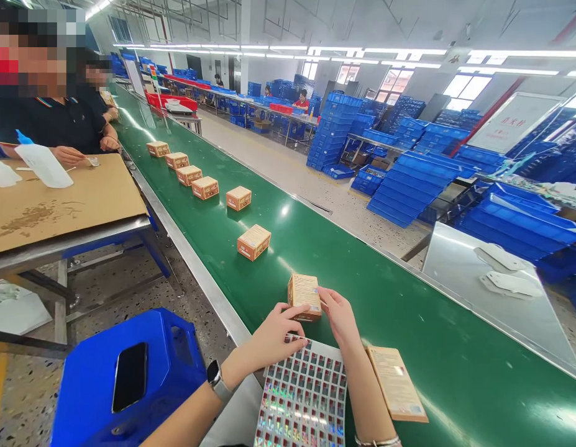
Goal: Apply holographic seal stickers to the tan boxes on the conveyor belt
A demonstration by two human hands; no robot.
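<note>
A small orange-and-cream carton [304, 290] sits on the green conveyor belt in front of me. My right hand [338, 315] grips its right side, fingers behind and along the edge. My left hand [279, 332] has a fingertip pressed on the carton's printed top, near the front edge. Its other fingers hold the upper edge of a sheet of shiny square stickers [301, 397], which hangs toward my lap. Beside my right forearm, another carton [396, 382] lies on the belt, partly hidden by the arm.
Several like cartons [253, 242] stand in a line farther up the green belt [343, 261]. At left are a blue stool [176, 372] with a phone [130, 377], and a cardboard-topped table [101, 205] with a white bottle [44, 164]. Co-workers sit beyond. Blue crates fill the right.
</note>
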